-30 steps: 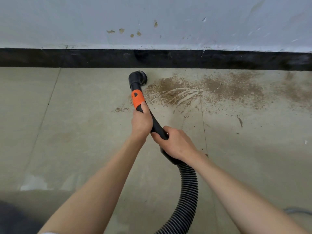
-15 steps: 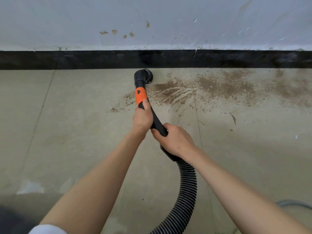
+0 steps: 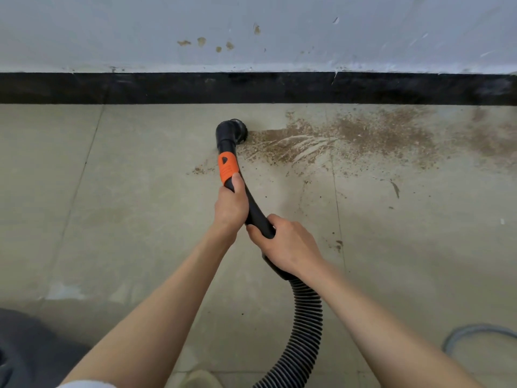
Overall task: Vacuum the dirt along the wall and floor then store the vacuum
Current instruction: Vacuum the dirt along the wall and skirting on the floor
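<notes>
Vacuum wand (image 3: pixel 253 208) runs lengthwise toward the baseboard (image 3: pixel 167 88), nozzle (image 3: pixel 233 130) facing right.

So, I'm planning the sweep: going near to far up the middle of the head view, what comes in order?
Ribbed hose → right hand → left hand → orange collar → round nozzle → black baseboard → white wall.

Wall (image 3: pixel 279 29): pale grey-white, scuffed, a few brown chips
Skirting (image 3: pixel 140 88): black band along the wall's foot
Floor (image 3: pixel 112 219): beige tiles with thin joints, worn pale patches
Light: soft and even, faint shadow lower left
</notes>
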`<state>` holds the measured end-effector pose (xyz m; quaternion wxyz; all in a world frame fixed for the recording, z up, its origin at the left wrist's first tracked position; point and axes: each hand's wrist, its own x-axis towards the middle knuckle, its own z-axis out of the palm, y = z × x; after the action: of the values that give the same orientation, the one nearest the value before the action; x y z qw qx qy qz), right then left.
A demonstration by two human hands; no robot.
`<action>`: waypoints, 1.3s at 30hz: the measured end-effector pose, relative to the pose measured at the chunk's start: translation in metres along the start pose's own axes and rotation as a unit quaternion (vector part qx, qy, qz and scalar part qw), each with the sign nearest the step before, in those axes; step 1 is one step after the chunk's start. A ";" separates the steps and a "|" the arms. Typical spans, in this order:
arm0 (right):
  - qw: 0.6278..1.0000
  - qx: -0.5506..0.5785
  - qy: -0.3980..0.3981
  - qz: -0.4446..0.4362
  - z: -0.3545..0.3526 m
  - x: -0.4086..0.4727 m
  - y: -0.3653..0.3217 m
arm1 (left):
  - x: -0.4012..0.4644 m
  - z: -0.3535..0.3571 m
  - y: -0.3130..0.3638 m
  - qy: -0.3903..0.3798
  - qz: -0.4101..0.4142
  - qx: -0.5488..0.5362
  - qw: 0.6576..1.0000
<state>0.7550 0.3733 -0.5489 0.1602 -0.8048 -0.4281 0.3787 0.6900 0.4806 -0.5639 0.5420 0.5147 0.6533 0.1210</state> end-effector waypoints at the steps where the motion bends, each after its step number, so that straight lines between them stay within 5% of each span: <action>1: 1.000 0.001 0.010 0.012 -0.002 -0.003 0.004 | -0.002 0.006 0.002 -0.015 0.004 0.007 1.000; 10: 0.997 -0.027 0.053 0.052 -0.021 -0.004 0.003 | -0.004 0.023 0.030 -0.087 0.018 0.017 0.996; 27: 0.994 -0.053 -0.085 -0.052 0.026 -0.011 -0.054 | -0.013 -0.067 -0.030 0.078 -0.034 -0.092 0.992; 39: 0.999 -0.011 0.019 0.036 0.005 -0.041 -0.002 | -0.033 -0.001 -0.007 -0.056 0.013 -0.012 0.998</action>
<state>0.7361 0.3414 -0.5316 0.1455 -0.8285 -0.3999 0.3639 0.6820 0.4512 -0.5489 0.5820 0.5225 0.6138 0.1070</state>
